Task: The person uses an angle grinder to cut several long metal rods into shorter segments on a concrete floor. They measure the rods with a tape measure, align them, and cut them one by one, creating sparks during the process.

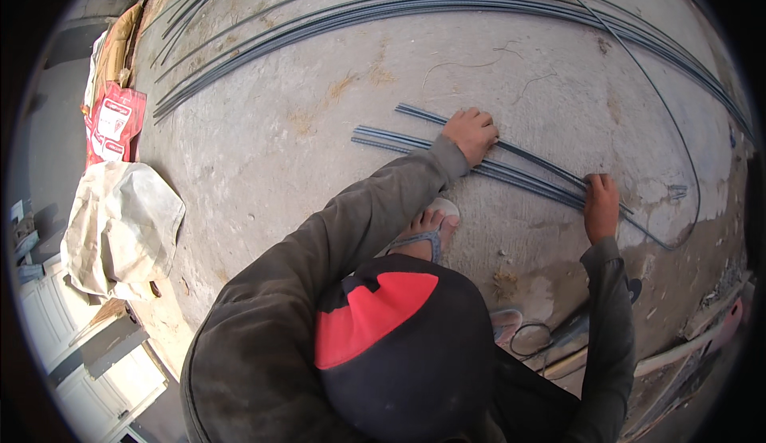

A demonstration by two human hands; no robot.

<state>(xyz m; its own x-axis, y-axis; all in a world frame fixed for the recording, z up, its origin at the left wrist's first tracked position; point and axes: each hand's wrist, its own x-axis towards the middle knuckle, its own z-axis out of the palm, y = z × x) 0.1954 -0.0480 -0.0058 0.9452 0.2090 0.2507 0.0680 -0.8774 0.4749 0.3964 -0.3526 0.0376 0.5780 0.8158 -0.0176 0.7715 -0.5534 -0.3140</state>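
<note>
A few short lengths of ribbed steel rebar (542,165) lie at a slant over the concrete, with my left hand (472,133) closed round them near their left end. Toward their right end, my right hand (602,206) has its fingers wrapped round the same bars. Just nearer to me is a second short bundle of rebar (523,178), running under my left wrist; its right end reaches my right hand. My palms hide the exact grip. A sandalled foot (427,235) rests close below the bars.
Long rebar rods (359,5) curve across the far floor. A single thin rod (666,116) bends down on the right to behind my right hand. Loose wire (459,65) lies on the concrete (263,140). At left are a red-and-white bag (114,124) and a pale sack (120,223).
</note>
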